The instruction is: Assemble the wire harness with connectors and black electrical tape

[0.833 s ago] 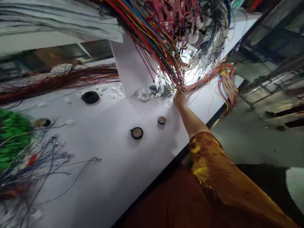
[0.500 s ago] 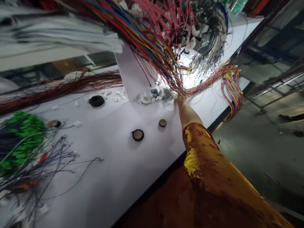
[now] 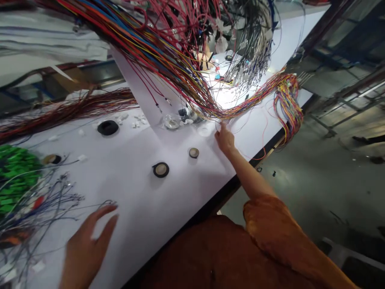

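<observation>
- Two tape rolls [image 3: 161, 176] lay centrally.
- Left hand [image 3: 86, 247] curved wide beside grey wires [image 3: 58, 196], near left.
- Right hand [image 3: 225, 139] sat narrow beside far coloured wires [image 3: 245, 106]; hold unclear.

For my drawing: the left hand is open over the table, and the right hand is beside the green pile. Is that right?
No: the head view shows the right hand by the colourful wire bundle. The left hand is open over the table.
</observation>
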Available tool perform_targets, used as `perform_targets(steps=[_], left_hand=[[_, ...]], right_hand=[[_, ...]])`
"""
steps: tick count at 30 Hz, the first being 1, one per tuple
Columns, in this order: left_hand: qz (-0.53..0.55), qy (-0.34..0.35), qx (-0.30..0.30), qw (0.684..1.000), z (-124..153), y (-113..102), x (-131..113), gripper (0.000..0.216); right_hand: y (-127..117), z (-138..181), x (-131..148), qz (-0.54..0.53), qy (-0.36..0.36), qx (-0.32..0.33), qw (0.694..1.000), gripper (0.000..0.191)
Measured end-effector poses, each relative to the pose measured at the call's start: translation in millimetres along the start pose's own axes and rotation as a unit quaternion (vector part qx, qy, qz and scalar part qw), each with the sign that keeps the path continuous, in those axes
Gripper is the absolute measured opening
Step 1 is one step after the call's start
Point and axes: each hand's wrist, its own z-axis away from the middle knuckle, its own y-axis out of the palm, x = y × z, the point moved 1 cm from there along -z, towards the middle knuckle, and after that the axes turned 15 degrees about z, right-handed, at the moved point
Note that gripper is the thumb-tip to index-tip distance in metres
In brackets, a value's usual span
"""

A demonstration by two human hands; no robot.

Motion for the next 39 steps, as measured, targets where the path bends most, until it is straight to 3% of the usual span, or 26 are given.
perform_targets(steps=[2, 3, 5, 7, 9, 12, 13, 17, 20, 22, 25, 27, 30, 32, 35, 39], left_hand=[[0.189, -0.056, 0.051, 0.979, -17.4, 43.2, -34.3, 0.039], [0.296, -0.079, 0.091, 0.948, -24.6, 64.9, -52.4, 0.046], [0.475, -0.142, 0.168, 0.852, -34.2, 99.7, -82.9, 0.062], [0.574, -0.194, 0.176, 0.776, -36.9, 114.5, -97.5, 0.069], [0.613, -0.204, 0.122, 0.754, -33.7, 106.7, -92.0, 0.064], [0.585, -0.173, 0.000, 0.792, -22.5, 61.6, -51.0, 0.049], [0.558, -0.162, -0.036, 0.813, -18.6, 40.6, -30.8, 0.046], [0.394, -0.163, -0.177, 0.887, -1.7, -52.5, 65.1, 0.037], [0.125, -0.231, -0.230, 0.937, 21.9, -98.0, 124.7, 0.044], [-0.029, -0.204, -0.220, 0.953, 41.0, -101.2, 143.6, 0.058], [-0.127, -0.087, -0.097, 0.983, 61.1, -70.0, 145.8, 0.064], [-0.159, -0.029, -0.032, 0.986, 61.1, -44.0, 142.1, 0.060], [-0.175, 0.016, 0.000, 0.984, 39.1, -26.1, 144.0, 0.053], [-0.175, 0.023, -0.008, 0.984, 18.1, -32.9, 151.9, 0.048], [-0.176, 0.005, -0.040, 0.984, -6.1, -60.0, 170.5, 0.044], [-0.180, -0.017, -0.062, 0.982, -18.2, -93.7, 199.6, 0.042]], right_hand=[[-13.5, 55.3, 21.1, -0.146, -0.045, -0.026, 0.988, 0.038], [-19.0, 86.1, 36.9, -0.215, -0.094, -0.015, 0.972, 0.033], [-27.2, 147.2, 73.5, -0.283, -0.206, 0.037, 0.936, 0.025], [-32.8, 198.1, 105.7, -0.293, -0.273, 0.074, 0.913, 0.021], [-36.6, 232.4, 125.2, -0.318, -0.341, 0.126, 0.875, 0.025], [-38.3, 252.9, 129.4, -0.369, -0.455, 0.201, 0.786, 0.037], [-36.8, 253.5, 126.7, -0.376, -0.471, 0.212, 0.769, 0.040], [-20.8, 250.8, 112.5, -0.364, -0.460, 0.205, 0.784, 0.032], [-4.6, 254.4, 101.5, -0.349, -0.445, 0.177, 0.806, 0.031], [5.6, 253.4, 97.0, -0.319, -0.426, 0.115, 0.838, 0.036], [19.7, 237.5, 103.2, -0.230, -0.337, 0.013, 0.913, 0.052], [26.2, 218.9, 118.5, -0.177, -0.260, -0.034, 0.949, 0.068], [28.9, 190.1, 154.6, -0.136, -0.219, -0.067, 0.964, 0.081], [27.8, 176.6, 181.1, -0.113, -0.235, -0.059, 0.964, 0.077], [26.5, 169.2, 212.9, -0.077, -0.265, -0.034, 0.961, 0.066], [24.8, 173.9, 232.1, -0.036, -0.270, -0.028, 0.962, 0.056]])
